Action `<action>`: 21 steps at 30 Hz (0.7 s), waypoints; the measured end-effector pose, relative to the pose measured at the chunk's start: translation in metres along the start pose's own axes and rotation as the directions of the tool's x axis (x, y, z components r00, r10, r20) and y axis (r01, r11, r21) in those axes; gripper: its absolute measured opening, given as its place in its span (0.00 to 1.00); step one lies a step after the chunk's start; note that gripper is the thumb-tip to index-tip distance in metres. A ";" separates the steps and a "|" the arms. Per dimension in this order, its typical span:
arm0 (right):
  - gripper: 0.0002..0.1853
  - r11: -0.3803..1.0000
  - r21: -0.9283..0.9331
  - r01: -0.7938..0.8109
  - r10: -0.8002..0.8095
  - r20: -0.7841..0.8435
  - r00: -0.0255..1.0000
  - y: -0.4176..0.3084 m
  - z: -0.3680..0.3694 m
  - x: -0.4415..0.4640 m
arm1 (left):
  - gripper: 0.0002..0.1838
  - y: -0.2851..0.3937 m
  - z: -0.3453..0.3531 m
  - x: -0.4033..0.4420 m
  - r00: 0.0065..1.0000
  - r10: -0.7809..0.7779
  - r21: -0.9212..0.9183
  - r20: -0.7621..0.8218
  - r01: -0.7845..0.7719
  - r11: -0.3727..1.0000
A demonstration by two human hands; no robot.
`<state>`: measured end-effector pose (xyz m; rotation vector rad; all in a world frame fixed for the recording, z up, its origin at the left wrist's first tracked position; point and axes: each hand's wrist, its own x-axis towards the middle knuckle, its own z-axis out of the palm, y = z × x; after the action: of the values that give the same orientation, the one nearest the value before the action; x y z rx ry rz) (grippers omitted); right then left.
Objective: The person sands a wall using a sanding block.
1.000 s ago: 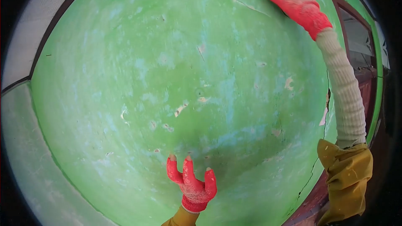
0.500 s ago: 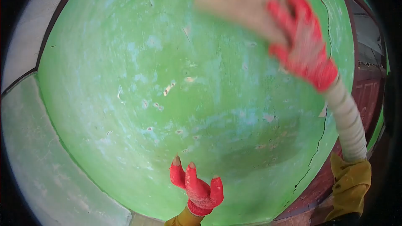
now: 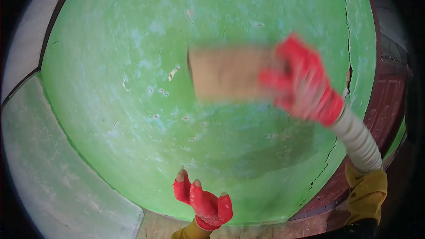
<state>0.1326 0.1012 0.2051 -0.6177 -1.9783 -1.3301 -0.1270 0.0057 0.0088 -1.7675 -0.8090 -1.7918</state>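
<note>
A tan rectangular sheet of sandpaper (image 3: 228, 73), blurred by motion, lies against the green wall (image 3: 146, 159). My right hand (image 3: 305, 84) in a red glove grips its right end, thumb and fingers closed around it. Lower down, my left hand (image 3: 204, 201) is held up in front of the wall with its fingers apart and nothing in it. Bare fingertips stick out of the left glove. Around both hands the paint is scuffed, with bluish patches and small chips.
A long crack (image 3: 348, 40) runs down the right side of the wall. Beyond it stands a dark red carved door (image 3: 385, 106). A pale grey-green wall panel (image 3: 71, 172) adjoins at the left, and a tiled floor (image 3: 164, 225) shows below.
My right hand has swept down and slightly left with the sandpaper, which now sits nearly level instead of slanted. My left hand has shifted slightly left and down in view.
</note>
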 end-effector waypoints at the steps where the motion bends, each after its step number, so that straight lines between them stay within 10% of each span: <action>1: 0.36 0.990 -0.078 -0.116 0.106 -0.122 0.987 0.023 -0.003 0.015 | 0.42 -0.001 -0.003 -0.002 1.000 -0.023 0.008 -0.011 0.023 1.000; 6: 0.41 0.914 -0.129 -0.384 0.318 -0.359 0.877 0.035 -0.001 0.026 | 0.41 0.007 -0.004 -0.012 0.994 -0.098 -0.004 -0.038 0.098 0.995; 9: 0.31 0.982 0.186 -0.026 0.014 0.063 0.998 -0.042 0.022 -0.045 | 0.41 0.011 -0.008 -0.013 0.995 -0.092 -0.008 -0.040 0.091 0.996; 12: 0.29 0.941 0.331 -0.073 -0.123 0.534 0.837 -0.082 0.049 -0.093 | 0.41 0.017 -0.017 -0.009 0.997 -0.075 0.024 -0.027 0.076 0.997; 14: 0.29 0.875 0.437 -0.210 0.122 0.220 0.968 -0.050 0.030 -0.063 | 0.41 0.016 -0.022 -0.006 0.998 -0.050 0.042 -0.028 0.051 0.998; 16: 0.34 1.000 -0.027 -0.014 0.012 -0.075 0.997 -0.003 0.000 -0.016 | 0.41 0.015 -0.025 -0.004 0.997 -0.034 0.044 -0.065 0.036 0.998; 21: 0.36 0.898 -0.114 -0.425 0.329 -0.465 0.822 0.043 -0.001 0.040 | 0.40 0.019 -0.019 -0.018 0.991 -0.123 0.027 -0.053 0.124 0.992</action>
<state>0.1366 0.1168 0.2618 -0.6999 -1.2790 -1.2971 -0.1262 -0.0218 -0.0076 -1.6781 -0.9374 -1.8858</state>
